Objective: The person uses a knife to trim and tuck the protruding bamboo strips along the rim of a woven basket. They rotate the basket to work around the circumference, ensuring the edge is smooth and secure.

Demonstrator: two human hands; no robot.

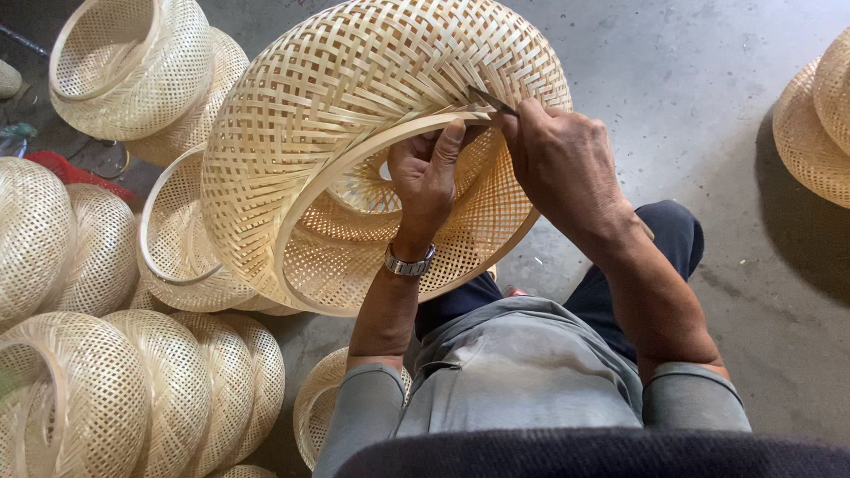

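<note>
A large round woven bamboo basket (pixel 336 106) lies tilted in front of me, its open mouth facing my lap. My left hand (pixel 427 177) reaches into the mouth and grips the pale rim hoop (pixel 372 142) with its thumb on top. A metal watch (pixel 409 262) sits on that wrist. My right hand (pixel 560 159) is closed on a thin dark metal tool (pixel 490 100), whose tip touches the weave just above the rim. My knees in dark trousers (pixel 673 239) lie under the basket.
Several similar woven baskets are stacked at the left (pixel 133 62) and lower left (pixel 133 398). One more basket (pixel 314 412) sits by my left elbow. Another stack (pixel 815 124) stands at the right edge. Grey concrete floor (pixel 708 88) spreads to the right.
</note>
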